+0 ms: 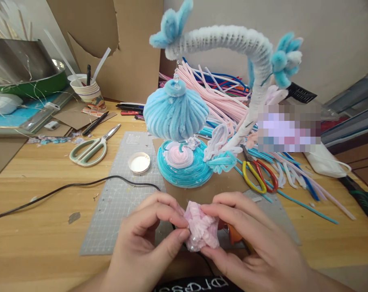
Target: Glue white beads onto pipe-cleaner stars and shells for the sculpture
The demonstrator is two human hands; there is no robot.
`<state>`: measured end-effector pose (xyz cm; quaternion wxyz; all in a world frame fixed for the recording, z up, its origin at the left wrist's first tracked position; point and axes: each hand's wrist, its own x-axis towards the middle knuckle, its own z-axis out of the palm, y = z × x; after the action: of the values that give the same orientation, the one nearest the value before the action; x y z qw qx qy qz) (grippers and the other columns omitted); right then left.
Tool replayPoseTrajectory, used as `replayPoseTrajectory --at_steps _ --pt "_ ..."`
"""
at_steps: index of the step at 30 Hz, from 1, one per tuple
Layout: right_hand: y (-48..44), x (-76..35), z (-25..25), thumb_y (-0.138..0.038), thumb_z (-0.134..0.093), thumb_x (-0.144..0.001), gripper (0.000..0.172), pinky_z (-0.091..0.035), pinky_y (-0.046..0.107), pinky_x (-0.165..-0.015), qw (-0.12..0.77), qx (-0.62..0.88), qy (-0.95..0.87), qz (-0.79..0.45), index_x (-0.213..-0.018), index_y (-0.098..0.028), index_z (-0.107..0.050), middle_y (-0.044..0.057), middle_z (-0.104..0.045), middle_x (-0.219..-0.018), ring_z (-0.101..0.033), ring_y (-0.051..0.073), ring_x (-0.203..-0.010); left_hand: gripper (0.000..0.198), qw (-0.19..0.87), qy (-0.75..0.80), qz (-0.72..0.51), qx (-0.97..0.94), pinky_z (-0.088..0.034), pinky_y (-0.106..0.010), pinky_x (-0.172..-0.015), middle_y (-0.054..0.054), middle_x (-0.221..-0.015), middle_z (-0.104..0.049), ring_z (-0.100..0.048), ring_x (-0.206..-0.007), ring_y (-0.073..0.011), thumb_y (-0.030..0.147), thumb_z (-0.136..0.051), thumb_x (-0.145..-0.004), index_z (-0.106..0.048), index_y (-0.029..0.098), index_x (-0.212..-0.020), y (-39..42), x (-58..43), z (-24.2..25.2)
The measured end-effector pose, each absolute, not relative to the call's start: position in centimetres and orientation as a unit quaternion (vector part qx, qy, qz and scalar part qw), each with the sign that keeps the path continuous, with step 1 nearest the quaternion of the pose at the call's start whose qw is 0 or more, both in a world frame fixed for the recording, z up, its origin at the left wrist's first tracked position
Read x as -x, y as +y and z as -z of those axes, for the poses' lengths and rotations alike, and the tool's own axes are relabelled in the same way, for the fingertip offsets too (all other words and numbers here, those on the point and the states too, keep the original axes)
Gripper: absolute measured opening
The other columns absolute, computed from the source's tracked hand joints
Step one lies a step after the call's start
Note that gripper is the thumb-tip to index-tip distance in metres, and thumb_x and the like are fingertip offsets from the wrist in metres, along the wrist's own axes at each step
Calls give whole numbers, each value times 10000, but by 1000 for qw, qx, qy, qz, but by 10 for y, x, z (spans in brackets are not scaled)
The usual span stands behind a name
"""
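Note:
Between both hands, near the table's front edge, is a small pink fuzzy pipe-cleaner flower [202,227] with clear beads on its lower left. My left hand [153,235] pinches its left side between thumb and fingers. From the other side my right hand [251,239] grips it, fingers above and thumb below. Just behind stands a pipe-cleaner lamp: a pleated blue shade [175,111] hangs by beads from a white wrapped arch [223,38], over a round turquoise base [184,174]. An orange object [234,234], partly hidden, shows behind my right hand.
A grey cutting mat [111,219] carries a small round white container [139,163]. Scissors [94,148] lie to the left, red-and-yellow-handled pliers [259,174] to the right. A black cable [80,184] crosses the table. Pipe cleaners [223,93] pile up behind; a paper cup [88,95] holds sticks.

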<state>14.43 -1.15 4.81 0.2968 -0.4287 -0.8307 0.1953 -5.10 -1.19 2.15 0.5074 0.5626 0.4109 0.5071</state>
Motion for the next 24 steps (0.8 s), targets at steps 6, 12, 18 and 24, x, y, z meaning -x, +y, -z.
replayPoseTrajectory --at_steps 6,12,18,24 --pt "-11 -145 -49 -137 -655 -745 369 -591 227 -691 303 436 -821 -209 -1094 -226 -577 38 -637 -999 -663 165 -859 137 506 408 -518 -557 -513 -252 -729 -9 -835 -623 -613 -821 -154 131 -663 -795 -690 254 -849 -14 52 -20" --pt "-10 -144 -49 -133 -647 -747 352 -586 221 -620 303 432 -822 -215 -1081 -224 -587 40 -645 -972 -668 167 -828 107 490 413 -502 -580 -512 -256 -702 -21 -824 -612 -611 -791 -156 126 -655 -795 -692 227 -799 -13 52 -23" --pt "-10 -144 -49 -138 -656 -742 352 -581 202 -603 300 436 -820 -219 -1078 -224 -593 34 -641 -969 -665 158 -828 105 487 413 -502 -584 -509 -242 -692 -13 -821 -608 -608 -782 -145 129 -655 -797 -685 229 -791 -12 51 -23" --pt "-10 -144 -49 -127 -648 -739 360 -580 205 -606 300 436 -821 -216 -1080 -227 -588 30 -643 -970 -662 155 -820 103 490 412 -503 -581 -509 -238 -696 -6 -822 -608 -608 -784 -141 132 -659 -794 -681 232 -784 -14 52 -24"
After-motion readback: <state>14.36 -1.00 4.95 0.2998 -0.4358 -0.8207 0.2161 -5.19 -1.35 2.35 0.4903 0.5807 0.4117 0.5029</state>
